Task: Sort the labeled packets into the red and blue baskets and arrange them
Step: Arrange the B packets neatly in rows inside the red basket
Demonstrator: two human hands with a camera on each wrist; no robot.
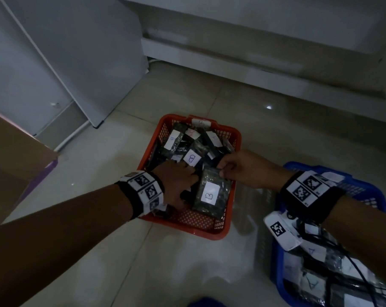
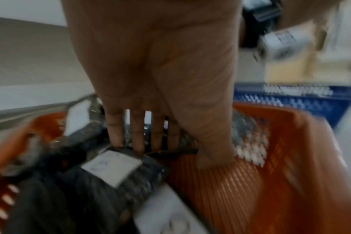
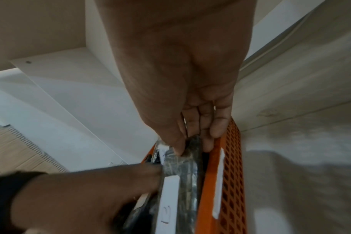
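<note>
The red basket (image 1: 228, 227) is a rectangular plastic crate with lattice walls and a perforated floor, standing on glossy pale floor tiles (image 1: 112, 251). It holds a loose heap of dark, crinkly plastic-wrapped packets (image 1: 183, 145), each with a white paper label; several labels read "B" in blue ink, others are too blurred to read. A white tag (image 1: 201, 122) on the far rim carries writing too faint to make out.

The right hand (image 1: 238, 168) reaches into the basket from its right side and pinches the far edge of the "B" packet (image 1: 211, 193) between thumb and fingers; this packet lies flat against the near-right wall, just beneath and toward the wrist from that hand. The left hand (image 1: 176, 178) is down among the packets directly left of it, fingers straight and slightly spread, their tips pressing on a dark packet's edge in the left wrist view, which is smeared by blur. Its thumb rests near the ribbed orange floor.

The blue basket (image 1: 320, 171), also lattice plastic, sits below the right forearm, partly covered by the arm and cut off by the frame edge. It holds similar packets, with labels marked "A" (image 1: 310, 284). Both wrists wear black bands with white square-patterned markers (image 1: 146, 185). A brown cardboard box (image 1: 15, 156) lies left of the left forearm, cropped.
</note>
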